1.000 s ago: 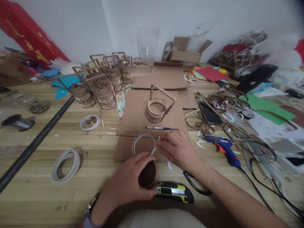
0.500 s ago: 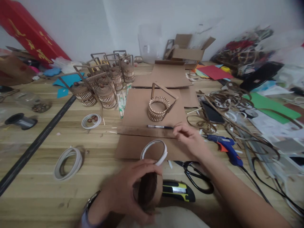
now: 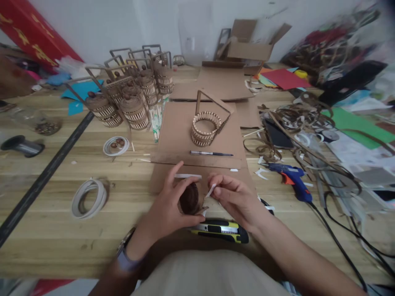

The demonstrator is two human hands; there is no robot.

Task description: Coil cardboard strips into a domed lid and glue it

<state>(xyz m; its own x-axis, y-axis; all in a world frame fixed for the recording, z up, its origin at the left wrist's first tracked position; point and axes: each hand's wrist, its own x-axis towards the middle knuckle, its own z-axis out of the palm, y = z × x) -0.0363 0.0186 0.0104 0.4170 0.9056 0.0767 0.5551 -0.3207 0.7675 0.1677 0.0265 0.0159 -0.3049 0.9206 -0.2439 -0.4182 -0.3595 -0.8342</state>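
My left hand (image 3: 168,201) is wrapped round a dark brown round piece (image 3: 189,199), seemingly of coiled strip, its hollow side partly hidden by the fingers. Beyond these fingertips shows a white band (image 3: 189,176). Close by on the right, my right hand (image 3: 233,197) pinches a small white strip (image 3: 211,190) between thumb and fingers. Below both hands lies a yellow and black utility knife (image 3: 220,230). A small woven basket with an angled handle (image 3: 203,130) stands on the cardboard (image 3: 175,123), and a pen (image 3: 211,153) lies in front of it.
Several lidded baskets (image 3: 135,113) stand at the back left. White rings (image 3: 89,199) and a ring holding brown beads (image 3: 116,146) lie on the left. At right are a blue glue gun (image 3: 291,179) with its cord, brown strips (image 3: 286,111) and a partly hidden scissors handle (image 3: 268,205).
My right hand has moved back from beside the pen to my left hand, now with a white strip. My left hand and the brown piece appear higher in view. The white ring no longer shows as a full loop.
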